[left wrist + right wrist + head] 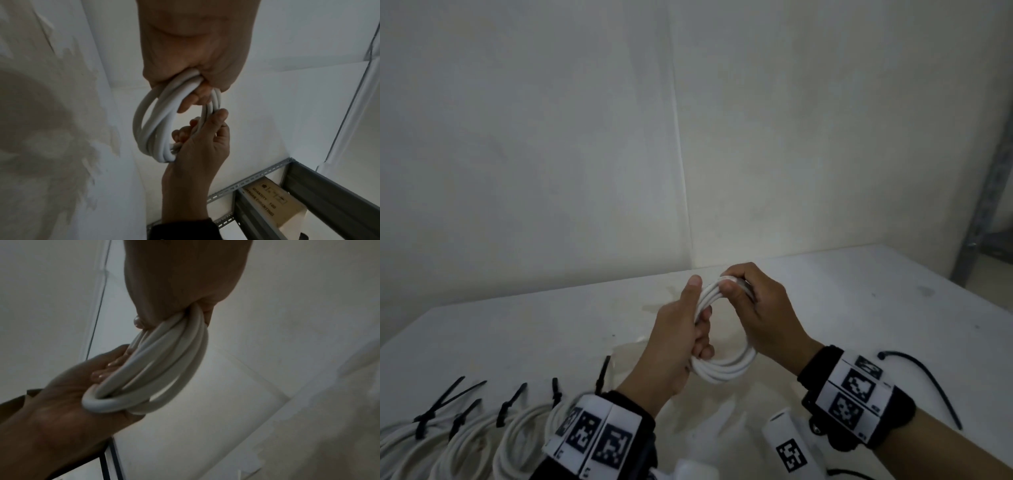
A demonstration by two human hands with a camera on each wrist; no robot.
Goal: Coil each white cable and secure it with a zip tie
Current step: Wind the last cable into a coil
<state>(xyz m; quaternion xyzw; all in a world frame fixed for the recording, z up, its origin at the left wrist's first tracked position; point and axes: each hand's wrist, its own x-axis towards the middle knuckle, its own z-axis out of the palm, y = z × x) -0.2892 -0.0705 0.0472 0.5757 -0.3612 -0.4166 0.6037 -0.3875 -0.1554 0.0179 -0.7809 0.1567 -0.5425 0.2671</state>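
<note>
A white cable (726,368) wound into a coil of several loops hangs in the air above the white table (517,329). My left hand (688,329) grips the coil's left side, fingers curled through the loop. My right hand (753,308) grips the coil's top right, thumb pressing the strands. The left wrist view shows the coil (152,123) between both hands, with a cable end (174,147) by the right hand (201,141). In the right wrist view the coil (156,369) runs from my right hand down to my left hand (72,394).
Several coiled white cables (465,442) with black zip ties (434,409) lie at the front left of the table. A loose black zip tie (928,380) lies at the right. A grey metal shelf frame (308,191) with a cardboard box stands beside the table.
</note>
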